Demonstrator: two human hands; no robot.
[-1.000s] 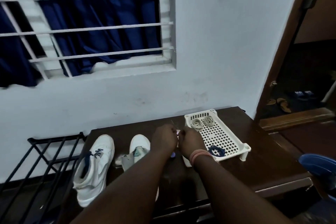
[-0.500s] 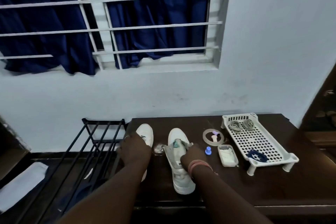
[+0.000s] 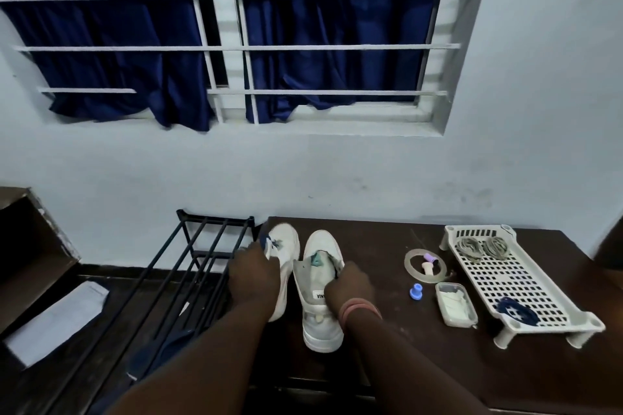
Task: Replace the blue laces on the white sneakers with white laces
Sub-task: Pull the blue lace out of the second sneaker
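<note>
A: Both hands have shifted since the earlier frame. My left hand (image 3: pixel 254 274) now lies over the left sneaker (image 3: pixel 284 258), my right hand (image 3: pixel 349 286) over the right sneaker (image 3: pixel 318 293).

B: Are the fingers gripping?

A: The left fingers curl round the left shoe's side, by the blue lace (image 3: pixel 268 242) that remains threaded near its toe. The right ones seem to pinch the edge of the right shoe's opening; that shoe shows no lace.

B: How would you do this step well?

A: Hold the laced shoe flat on the surface (image 3: pixel 404 357) and draw the lace out eyelet by eyelet, not in one tug.

B: Count things for me.

A: Two sneakers, side by side at the left. One white tray (image 3: pixel 526 283) at the right, holding two pale coiled laces (image 3: pixel 483 248) at its far end and one blue lace bundle (image 3: pixel 517 312) at its near end. Between shoes and tray: one tape ring (image 3: pixel 425 268), one small blue cap (image 3: pixel 416 291), one shallow dish (image 3: pixel 455 304).
</note>
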